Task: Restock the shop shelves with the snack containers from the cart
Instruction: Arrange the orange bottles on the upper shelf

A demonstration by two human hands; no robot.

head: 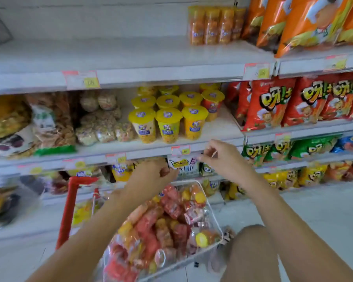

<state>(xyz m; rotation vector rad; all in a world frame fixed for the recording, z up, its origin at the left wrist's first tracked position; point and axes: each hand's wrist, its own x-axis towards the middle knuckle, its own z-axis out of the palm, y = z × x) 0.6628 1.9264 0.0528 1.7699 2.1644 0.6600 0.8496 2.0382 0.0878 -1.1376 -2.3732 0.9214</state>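
While both hands hover above the cart (69, 210), the snack containers (171, 220) sit piled in it. Left hand (155, 171) & right hand (220, 157): grip curled, can't tell if pinching anything. Best: lift one upright, set it beside the yellow-lid cups (168, 123) on the mid shelf (222, 127). Labels blurred; cart's near end cut off.
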